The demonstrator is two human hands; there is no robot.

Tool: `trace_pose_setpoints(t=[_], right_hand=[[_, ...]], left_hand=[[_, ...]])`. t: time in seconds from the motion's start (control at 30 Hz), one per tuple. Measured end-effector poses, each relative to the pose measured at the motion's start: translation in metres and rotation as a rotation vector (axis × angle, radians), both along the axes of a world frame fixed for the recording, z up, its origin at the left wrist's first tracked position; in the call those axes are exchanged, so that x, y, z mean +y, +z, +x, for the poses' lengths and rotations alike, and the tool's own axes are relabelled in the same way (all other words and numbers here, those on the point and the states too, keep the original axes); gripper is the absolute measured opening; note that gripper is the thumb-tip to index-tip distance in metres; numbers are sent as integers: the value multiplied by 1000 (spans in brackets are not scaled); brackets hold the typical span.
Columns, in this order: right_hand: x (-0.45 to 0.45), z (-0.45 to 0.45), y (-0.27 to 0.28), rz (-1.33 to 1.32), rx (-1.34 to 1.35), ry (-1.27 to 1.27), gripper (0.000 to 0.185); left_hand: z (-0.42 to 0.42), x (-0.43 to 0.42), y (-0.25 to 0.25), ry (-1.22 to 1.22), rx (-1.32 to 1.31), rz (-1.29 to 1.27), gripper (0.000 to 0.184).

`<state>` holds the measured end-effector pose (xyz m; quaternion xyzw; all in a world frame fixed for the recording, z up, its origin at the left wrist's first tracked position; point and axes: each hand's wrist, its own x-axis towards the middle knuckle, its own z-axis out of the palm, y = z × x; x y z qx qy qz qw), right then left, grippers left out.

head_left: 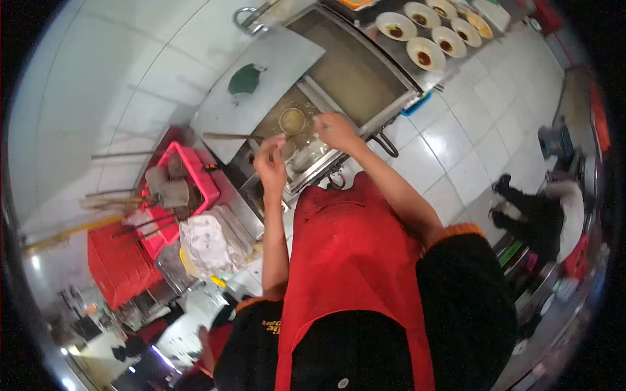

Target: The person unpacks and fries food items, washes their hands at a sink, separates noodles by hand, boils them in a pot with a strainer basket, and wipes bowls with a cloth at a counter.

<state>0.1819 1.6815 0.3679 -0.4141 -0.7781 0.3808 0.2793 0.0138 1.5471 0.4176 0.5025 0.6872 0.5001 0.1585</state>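
My left hand [270,163] is over the near left edge of a cooker vat of cloudy liquid, its fingers bent and drawn together. Whatever they pinch, if anything, is too small to tell. Facing it across the vat is my right hand [336,132], with its fingers curled in and somewhat blurred; their contents are hidden. Between and just beyond both hands, a round strainer basket [293,122] with pale yellowish contents sits in the liquid. A wooden handle [229,136] reaches from the left to near my left fingertips; contact cannot be made out.
A metal lid [261,78] with a green cloth [244,79] covers part of the cooker. Several bowls [425,55] with dark sauce stand at the upper right. Left, a pink crate [203,179] holds long-handled strainers [173,193]. Other people are at lower left and far right.
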Motion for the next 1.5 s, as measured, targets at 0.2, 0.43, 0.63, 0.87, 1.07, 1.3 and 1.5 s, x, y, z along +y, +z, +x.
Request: trace_pose_setpoints(t=[0.2,0.43,0.63,0.87,1.07,1.3,1.5], right_hand=[[-36,74,55,-194,-54,189,29],[-86,39,92,-581,75,520,37],[-114,-100,119,-592,212,647,42],[-196,-278,29,-214,258,763,43],[-224,-235,50,-318,379,809,64],[-183,-120,53,-482,277,954,39],[-128,47,16,-840,412,191,50]], left_hand=[[-51,41,76,90,49,12,45],[-16,-68,98,143,-220,-118,20],[-8,-203,23,108,-35,-834,36],[14,-232,30,180,-330,-805,45],[35,-212,19,164,-398,-627,34],[17,-191,-32,-181,-122,-635,40],[1,-96,32,-330,-90,-547,37]])
